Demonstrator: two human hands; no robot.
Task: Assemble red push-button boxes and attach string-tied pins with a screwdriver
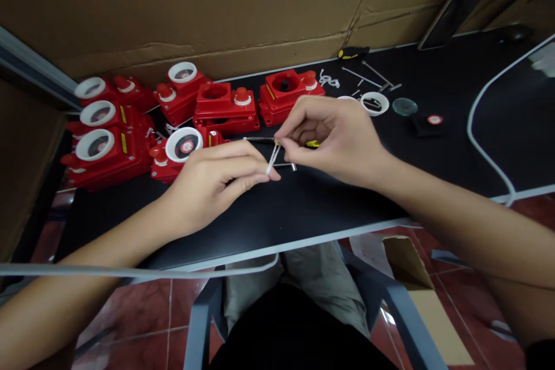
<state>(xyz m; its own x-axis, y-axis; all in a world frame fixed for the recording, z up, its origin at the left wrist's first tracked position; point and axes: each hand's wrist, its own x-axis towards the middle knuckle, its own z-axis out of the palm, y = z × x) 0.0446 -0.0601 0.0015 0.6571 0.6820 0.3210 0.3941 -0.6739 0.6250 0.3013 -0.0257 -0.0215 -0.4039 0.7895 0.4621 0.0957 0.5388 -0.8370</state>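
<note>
A short loop of thin white cord (273,158) stretches between my two hands above the black table. My left hand (214,180) pinches its lower end between thumb and fingers. At the upper end, the thumb and index finger of my right hand (340,132) are closed on the cord. Just behind my left hand sits a red housing with a white ring (184,144). Farther back stands a red housing with a round opening (286,92). A tool with a yellow part (312,143) lies partly hidden behind my right hand. Under the cord, a metal rod (287,166) shows partly.
Several red units with white rings (99,144) crowd the left. A bundle of white cord (329,79), T-handled tools (376,76), a screwdriver (353,53), a white ring (374,103), a glass disc (404,106) and a black part (427,125) lie rightward. A cable (474,121) hangs over the right edge.
</note>
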